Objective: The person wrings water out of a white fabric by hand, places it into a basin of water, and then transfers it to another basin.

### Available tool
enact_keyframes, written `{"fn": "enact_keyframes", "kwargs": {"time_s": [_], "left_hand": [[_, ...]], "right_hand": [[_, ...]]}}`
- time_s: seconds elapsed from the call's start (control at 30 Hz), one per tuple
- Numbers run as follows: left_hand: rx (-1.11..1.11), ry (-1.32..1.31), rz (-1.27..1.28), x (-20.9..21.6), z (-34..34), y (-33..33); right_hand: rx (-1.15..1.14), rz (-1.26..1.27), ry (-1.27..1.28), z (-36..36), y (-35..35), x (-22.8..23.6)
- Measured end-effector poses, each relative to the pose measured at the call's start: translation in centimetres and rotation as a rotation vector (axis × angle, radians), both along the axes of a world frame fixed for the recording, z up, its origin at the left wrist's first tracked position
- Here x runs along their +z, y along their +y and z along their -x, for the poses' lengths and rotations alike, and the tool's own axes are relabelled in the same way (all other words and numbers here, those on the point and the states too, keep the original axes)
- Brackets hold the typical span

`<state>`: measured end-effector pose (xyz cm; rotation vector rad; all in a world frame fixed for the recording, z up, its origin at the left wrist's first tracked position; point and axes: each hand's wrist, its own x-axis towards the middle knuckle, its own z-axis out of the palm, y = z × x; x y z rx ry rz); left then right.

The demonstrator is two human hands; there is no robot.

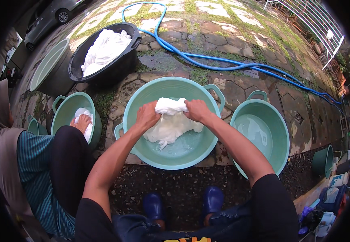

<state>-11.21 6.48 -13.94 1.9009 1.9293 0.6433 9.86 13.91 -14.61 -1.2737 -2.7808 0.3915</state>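
A bunched white cloth (171, 105) stretches between my two hands over a wide green basin (175, 161). My left hand (147, 115) is closed round its left end. Round the right end my right hand (197, 110) is closed too. The lower part of the cloth hangs down into the basin, where shallow water (181, 150) shows around it. The fingertips of both hands are partly hidden in the folds.
At left, another person's hand (84, 123) presses white cloth in a smaller green basin (96, 121). A black tub (120, 66) heaped with white cloth (106, 48) stands behind. To the right is a green basin (282, 155) with water. A blue hose (219, 67) crosses the paving.
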Motion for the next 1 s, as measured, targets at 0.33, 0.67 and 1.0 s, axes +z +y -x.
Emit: {"fn": "enact_keyframes", "kwargs": {"time_s": [0.33, 0.67, 1.0], "left_hand": [[-0.553, 0.026, 0.915, -2.2, 2.8, -4.0], [-0.251, 0.566, 0.001, -12.1, -2.3, -1.0], [-0.39, 0.391, 0.069, -12.2, -0.7, 6.8]], "right_hand": [[0.336, 0.988, -0.389, -1.9, -3.8, -1.3], [-0.18, 0.26, -0.193, 0.1, -3.7, -14.2], [-0.162, 0.424, -0.096, 0.1, 0.9, -14.1]]}}
